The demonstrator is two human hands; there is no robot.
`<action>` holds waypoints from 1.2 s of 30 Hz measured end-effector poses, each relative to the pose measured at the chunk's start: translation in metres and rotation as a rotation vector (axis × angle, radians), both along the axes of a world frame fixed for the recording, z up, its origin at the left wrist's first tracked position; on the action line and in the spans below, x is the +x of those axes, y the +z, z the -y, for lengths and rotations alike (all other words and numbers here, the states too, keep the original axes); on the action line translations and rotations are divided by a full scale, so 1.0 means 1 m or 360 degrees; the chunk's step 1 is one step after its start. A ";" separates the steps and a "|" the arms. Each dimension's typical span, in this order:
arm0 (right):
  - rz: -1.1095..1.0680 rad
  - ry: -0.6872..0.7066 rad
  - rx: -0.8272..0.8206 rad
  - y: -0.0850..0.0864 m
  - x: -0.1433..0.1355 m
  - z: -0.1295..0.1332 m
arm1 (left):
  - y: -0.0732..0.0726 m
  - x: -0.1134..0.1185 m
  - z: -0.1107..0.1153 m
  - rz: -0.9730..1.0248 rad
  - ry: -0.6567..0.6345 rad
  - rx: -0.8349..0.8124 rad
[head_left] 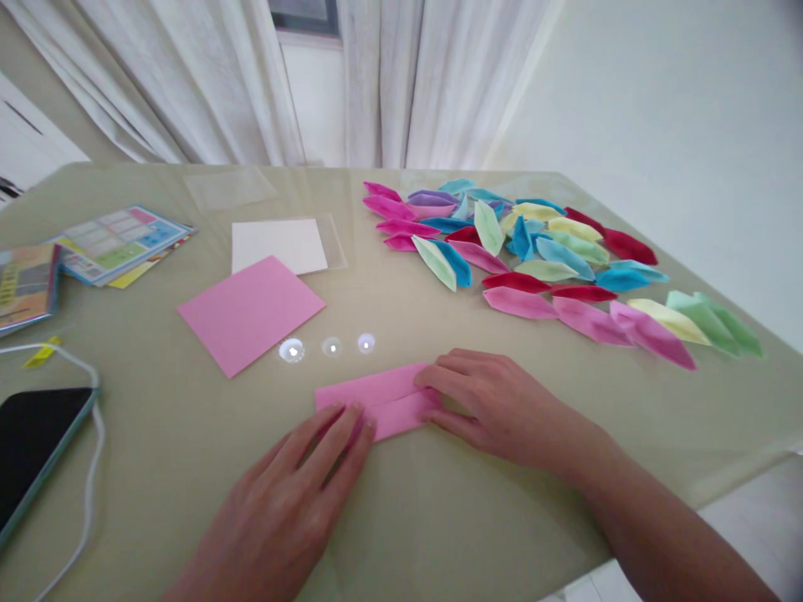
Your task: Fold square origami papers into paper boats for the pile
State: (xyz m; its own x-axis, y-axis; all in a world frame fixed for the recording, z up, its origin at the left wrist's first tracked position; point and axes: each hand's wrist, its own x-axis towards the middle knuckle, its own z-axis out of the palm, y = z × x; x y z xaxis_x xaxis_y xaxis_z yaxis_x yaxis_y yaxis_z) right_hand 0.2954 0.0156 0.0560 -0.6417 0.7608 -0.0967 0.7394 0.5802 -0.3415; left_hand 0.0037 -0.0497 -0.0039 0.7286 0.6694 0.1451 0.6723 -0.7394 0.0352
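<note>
A pink sheet of paper, folded into a narrow strip with a crease line along its middle, lies flat on the table in front of me. My left hand rests on its left end, fingers stretched out and pressing the near edge. At the right end, my right hand has its thumb on the near side and its fingers on the far side, gripping the strip. The paper under the fingertips is hidden. Beyond the left hand lies a flat pink square sheet.
Many folded colored paper pieces spread over the right back. A white sheet in a clear sleeve lies behind the pink square. Printed cards and a booklet are at left, with a phone and white cable nearer.
</note>
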 end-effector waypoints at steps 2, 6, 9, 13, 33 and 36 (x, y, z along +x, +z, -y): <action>-0.0030 -0.0042 -0.0026 -0.003 0.000 -0.003 | -0.001 -0.001 0.000 -0.0005 -0.0011 0.0019; -0.0132 -0.0113 -0.0113 -0.008 0.001 -0.007 | -0.003 -0.002 0.002 -0.0019 0.0010 0.0054; -0.0217 -0.0120 -0.0160 -0.007 0.002 -0.010 | -0.004 -0.002 0.003 -0.0030 0.0018 0.0047; -0.0280 -0.0161 -0.0184 -0.005 0.004 -0.013 | -0.004 -0.001 0.002 -0.0030 0.0007 0.0059; -0.0463 -0.0216 -0.0409 -0.011 0.004 -0.018 | 0.002 0.002 -0.003 0.0010 -0.0015 0.0131; -0.0478 -0.0255 -0.0415 -0.012 0.004 -0.018 | 0.003 0.002 -0.004 0.0019 -0.0029 0.0125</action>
